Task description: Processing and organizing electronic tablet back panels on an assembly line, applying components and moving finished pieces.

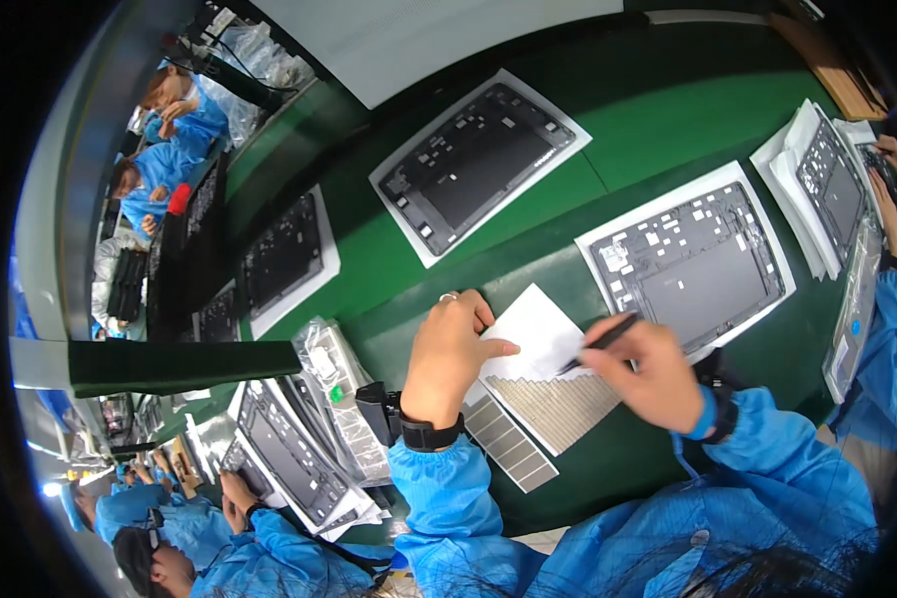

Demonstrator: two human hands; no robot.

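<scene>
Matt green belt (668, 110); white paper sheet (538, 334); dark plastic tweezers (600, 344).

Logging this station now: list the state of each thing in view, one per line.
Left hand: flat, pressing the sheet.
Right hand: gripping tweezers.
Tweezers: tip on the sheet.
Sheet: flat on the belt, partly stripped of stickers.
Strip: flat, beside the sheet.
Near tray: face up, untouched.
Far tray: face up, untouched.

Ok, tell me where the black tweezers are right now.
In the head view, right of centre: the right hand holds the black tweezers, tips on the white sticker sheet, just left of the nearest grey tablet shell.
</scene>
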